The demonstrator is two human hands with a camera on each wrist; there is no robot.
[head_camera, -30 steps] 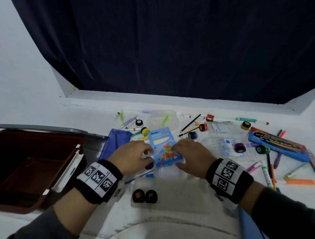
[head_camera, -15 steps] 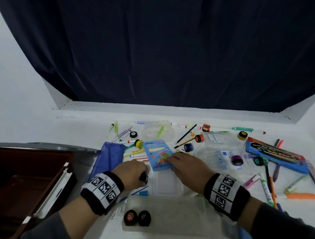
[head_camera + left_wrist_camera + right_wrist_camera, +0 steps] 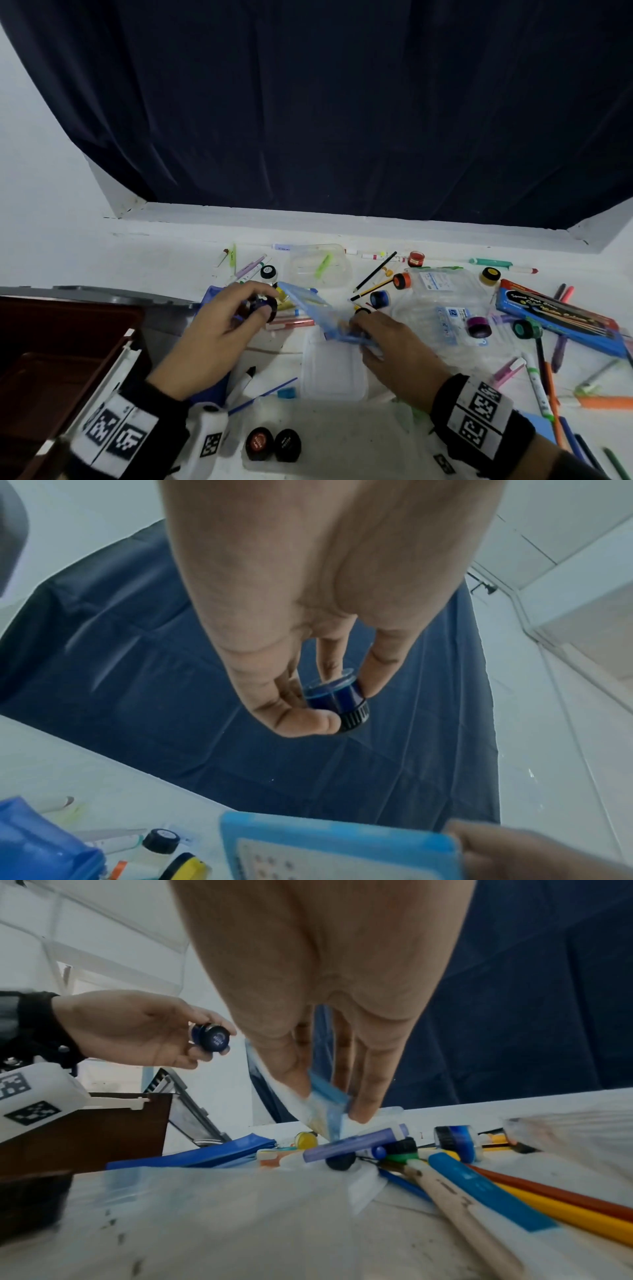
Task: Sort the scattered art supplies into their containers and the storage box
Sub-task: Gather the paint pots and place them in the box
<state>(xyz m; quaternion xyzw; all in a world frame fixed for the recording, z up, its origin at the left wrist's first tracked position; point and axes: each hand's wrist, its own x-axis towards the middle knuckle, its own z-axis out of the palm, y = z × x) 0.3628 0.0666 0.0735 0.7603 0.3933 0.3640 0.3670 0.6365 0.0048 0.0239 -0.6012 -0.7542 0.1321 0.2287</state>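
Since a second ago both hands have come up off the table: the left hand [image 3: 219,329] has drawn away to the left with a small paint pot, and the blue box that lay flat under both hands is now tilted up on its edge.

Left thumb and fingertips [image 3: 301,723] pinch the dark blue paint pot [image 3: 337,702] by its sides, clear base toward the wrist camera, ribbed black cap away; white lettering on the cap is too blurred to read. It is held in the air above the blue zip pouch [image 3: 212,294]. The right hand [image 3: 394,346] grips the near end of the blue crayon box [image 3: 315,308], thumb on one face and fingers on the other, its far end raised toward the left hand. Its print is motion-blurred here.

Beneath lies a clear lidded container [image 3: 332,366]. Nearer the person, a clear tray [image 3: 342,442] holds two dark-capped pots [image 3: 274,443], their cap print unreadable. Right of the hands, a clear plastic pack [image 3: 445,308] bears a blue "12" label. Farther right lies a long blue box [image 3: 558,318] with gold script, not legible. Brown storage box [image 3: 61,359] stands open at the left. Markers, pencils and other pots are scattered across the white table [image 3: 154,260].
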